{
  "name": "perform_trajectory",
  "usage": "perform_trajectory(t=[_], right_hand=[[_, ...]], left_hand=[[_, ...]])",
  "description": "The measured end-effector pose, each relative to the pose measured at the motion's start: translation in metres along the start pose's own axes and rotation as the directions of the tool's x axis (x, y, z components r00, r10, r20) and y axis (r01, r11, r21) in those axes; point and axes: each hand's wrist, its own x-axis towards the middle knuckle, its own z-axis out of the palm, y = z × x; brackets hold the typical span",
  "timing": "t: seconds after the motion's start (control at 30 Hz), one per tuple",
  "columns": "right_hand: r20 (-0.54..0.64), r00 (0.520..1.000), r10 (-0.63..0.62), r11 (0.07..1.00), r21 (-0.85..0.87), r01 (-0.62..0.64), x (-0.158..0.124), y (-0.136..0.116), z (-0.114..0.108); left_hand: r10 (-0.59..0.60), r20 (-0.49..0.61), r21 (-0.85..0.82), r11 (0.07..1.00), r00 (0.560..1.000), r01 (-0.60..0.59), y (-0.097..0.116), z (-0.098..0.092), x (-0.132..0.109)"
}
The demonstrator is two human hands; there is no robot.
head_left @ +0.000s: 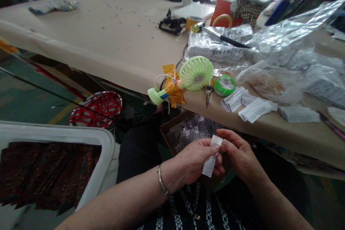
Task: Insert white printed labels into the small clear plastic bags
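Observation:
Both hands meet over my lap on a small white printed label (211,158). My left hand (195,160), with a metal bangle on its wrist, is closed and pinches the label's upper part with thumb and forefinger. My right hand (238,152) is closed too and grips the label's top edge from the right. Just beyond the hands sits a brown cardboard box (165,131) holding several small clear packets. On the table edge above lie stacks of white labels (249,106).
A beige table (107,43) carries a green hand fan (195,73) taped at its edge, a soldering iron (208,93), a green tape roll (225,85) and plastic bags (283,54). A white tub (81,134) with dark fabric stands at lower left, a red woven stool (98,107) behind it.

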Motion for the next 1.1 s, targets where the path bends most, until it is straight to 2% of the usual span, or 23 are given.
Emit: perform_trajectory(t=[0.1, 0.2, 0.27, 0.33, 0.4, 0.47, 0.57, 0.83, 0.9, 0.93, 1.03, 1.1], right_hand=[[-0.002, 1.000, -0.026, 0.999, 0.022, 0.026, 0.001, -0.002, 0.003], [-0.033, 0.978, -0.206, 0.965, -0.175, 0.197, -0.001, -0.005, 0.009], [-0.020, 0.968, -0.250, 0.937, -0.258, 0.236, -0.002, -0.006, 0.012], [0.023, 0.991, -0.135, 0.978, -0.158, 0.137, 0.000, -0.007, 0.013], [0.149, 0.988, 0.037, 0.996, 0.070, -0.047, 0.005, -0.009, 0.012], [0.335, 0.935, 0.118, 0.949, 0.241, -0.206, 0.010, -0.011, 0.010], [0.509, 0.853, 0.113, 0.901, 0.309, -0.304, 0.014, -0.014, 0.009], [0.547, 0.825, 0.139, 0.848, 0.364, -0.385, 0.016, -0.015, 0.015], [0.521, 0.841, 0.147, 0.867, 0.342, -0.363, 0.016, -0.013, 0.015], [0.473, 0.869, 0.145, 0.885, 0.331, -0.327, 0.016, -0.011, 0.015], [0.212, 0.974, 0.081, 0.959, 0.248, -0.134, 0.016, -0.006, 0.015], [0.062, 0.998, 0.012, 0.987, 0.159, -0.022, 0.015, -0.005, 0.016]], left_hand=[[0.024, -0.006, 0.004, 1.000, 1.000, -0.024, 0.000, -0.003, -0.001], [0.048, -0.036, 0.009, 0.999, 0.998, -0.048, 0.000, -0.005, 0.000], [0.057, -0.050, 0.012, 0.998, 0.997, -0.057, 0.001, -0.006, 0.000], [0.067, -0.038, 0.015, 0.998, 0.997, -0.066, 0.002, -0.008, -0.001], [0.060, 0.022, 0.018, 0.998, 0.998, -0.061, 0.004, -0.010, -0.003], [0.031, 0.095, 0.028, 0.999, 0.995, -0.034, 0.004, -0.011, -0.005], [-0.004, 0.154, 0.061, 0.998, 0.988, -0.006, 0.002, -0.012, -0.007], [-0.018, 0.118, 0.078, 0.997, 0.993, 0.008, 0.001, -0.009, -0.008], [0.001, 0.104, 0.067, 0.998, 0.995, -0.008, 0.002, -0.009, -0.007], [0.020, 0.093, 0.059, 0.998, 0.995, -0.025, 0.003, -0.010, -0.007], [0.083, 0.014, 0.057, 0.995, 0.996, -0.083, 0.004, -0.012, -0.005], [0.132, -0.042, 0.072, 0.989, 0.990, -0.129, 0.005, -0.014, -0.003]])
